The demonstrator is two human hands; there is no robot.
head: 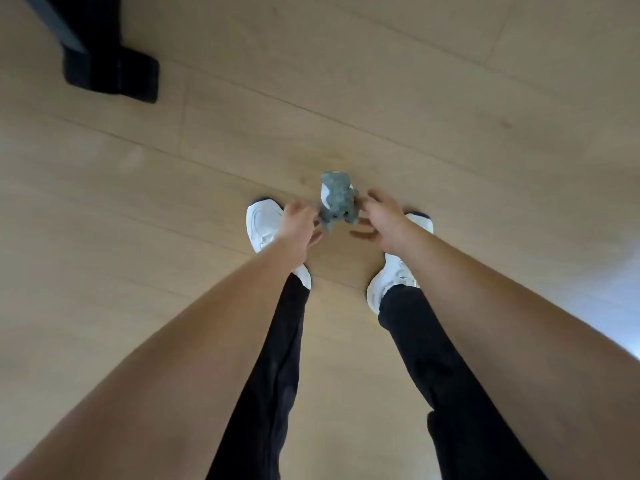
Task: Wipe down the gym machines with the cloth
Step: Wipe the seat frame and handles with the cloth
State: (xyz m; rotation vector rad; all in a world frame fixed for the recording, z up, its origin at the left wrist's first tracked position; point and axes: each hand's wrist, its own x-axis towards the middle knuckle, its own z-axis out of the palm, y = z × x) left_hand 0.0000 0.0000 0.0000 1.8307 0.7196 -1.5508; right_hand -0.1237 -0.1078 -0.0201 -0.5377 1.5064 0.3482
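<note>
Left hand (298, 221): my fingers pinch the cloth's near-left end.
Right hand (382, 220): my fingers curl at the cloth's right edge, thumb apart below it; I cannot tell whether it grips.
Cloth (337, 202): grey, bunched, held between my hands above the wooden floor (450, 133), over the gap between my white shoes (260, 223).
Machine base (110, 74): black, far left, well apart from the cloth.
</note>
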